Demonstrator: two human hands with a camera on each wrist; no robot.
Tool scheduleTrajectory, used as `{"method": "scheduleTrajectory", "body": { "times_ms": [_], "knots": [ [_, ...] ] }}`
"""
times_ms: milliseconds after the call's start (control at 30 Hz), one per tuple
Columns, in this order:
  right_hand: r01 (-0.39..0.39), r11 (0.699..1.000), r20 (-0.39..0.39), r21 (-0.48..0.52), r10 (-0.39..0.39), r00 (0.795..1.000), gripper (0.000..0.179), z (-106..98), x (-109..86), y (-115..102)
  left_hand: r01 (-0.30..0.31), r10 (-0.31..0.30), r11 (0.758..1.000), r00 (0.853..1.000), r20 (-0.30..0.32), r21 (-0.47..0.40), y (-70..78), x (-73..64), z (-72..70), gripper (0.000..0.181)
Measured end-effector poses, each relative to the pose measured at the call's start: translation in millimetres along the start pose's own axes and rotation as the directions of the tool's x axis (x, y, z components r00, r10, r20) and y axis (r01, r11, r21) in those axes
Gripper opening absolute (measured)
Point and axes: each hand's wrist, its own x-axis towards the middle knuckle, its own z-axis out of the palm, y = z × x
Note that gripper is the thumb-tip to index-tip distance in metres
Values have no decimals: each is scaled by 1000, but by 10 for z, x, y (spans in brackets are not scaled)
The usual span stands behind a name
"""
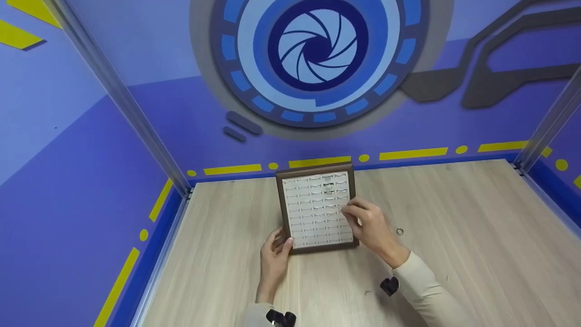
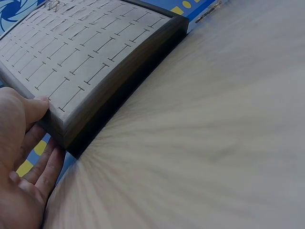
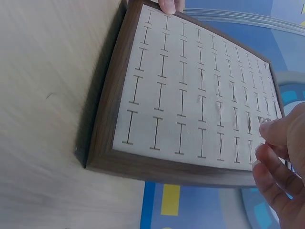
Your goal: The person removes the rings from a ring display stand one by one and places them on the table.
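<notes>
A brown-framed ring display board (image 1: 317, 229) with a white slotted pad stands tilted up on the table. My left hand (image 1: 273, 259) holds its lower left corner, thumb (image 2: 35, 109) on the front and fingers behind the frame. At the pad's right edge, my right hand (image 1: 373, 227) has thumb and forefinger pinched together on a small ring (image 1: 343, 208), mostly hidden by the fingertips. Silver rings (image 1: 328, 186) sit in slots of the upper right part of the pad. One loose ring (image 1: 399, 231) lies on the table to the right of my right hand.
The pale wooden table (image 1: 476, 245) meets a blue-purple patterned wall (image 1: 254, 150) close behind the board. Metal posts (image 1: 122, 95) stand at the back corners. Both wrists wear black straps; one strap (image 1: 389, 286) shows by the right sleeve.
</notes>
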Motion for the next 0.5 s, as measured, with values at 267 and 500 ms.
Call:
{"method": "scheduleTrajectory", "body": {
  "times_ms": [267,500],
  "knots": [
    [1,999,23,-52,1,1000,21,-159,-139,45,15,-15,1000,1000,-2,-18,23,2,-9,49],
    [5,996,26,-91,-3,1000,25,-275,-300,121,-13,13,1000,1000,-22,-16,-5,9,6,47]
  ]
}}
